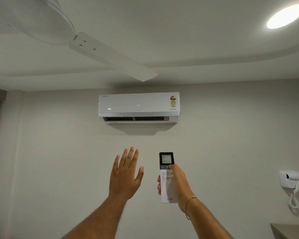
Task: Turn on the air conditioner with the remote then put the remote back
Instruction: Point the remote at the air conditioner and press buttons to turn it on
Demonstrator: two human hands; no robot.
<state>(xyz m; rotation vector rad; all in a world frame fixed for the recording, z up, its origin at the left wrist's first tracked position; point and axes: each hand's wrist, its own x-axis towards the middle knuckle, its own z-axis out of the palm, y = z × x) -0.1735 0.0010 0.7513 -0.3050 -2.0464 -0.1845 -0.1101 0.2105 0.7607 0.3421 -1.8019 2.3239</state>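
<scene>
A white split air conditioner (138,105) hangs high on the wall ahead, its lower flap tilted open and two small lights showing on its front. My right hand (177,182) holds a white remote (166,187) upright below it, pointed at the unit. The remote's dark top has a lit screen, and my thumb rests by the power button. My left hand (125,173) is raised beside the remote, palm toward the wall, fingers spread, holding nothing.
A white ceiling fan (100,52) reaches overhead from the upper left. A round ceiling light (285,16) glows at the upper right. A wall-mounted white hair dryer (291,180) with a coiled cord hangs at the right. A shelf corner (286,230) shows at the bottom right.
</scene>
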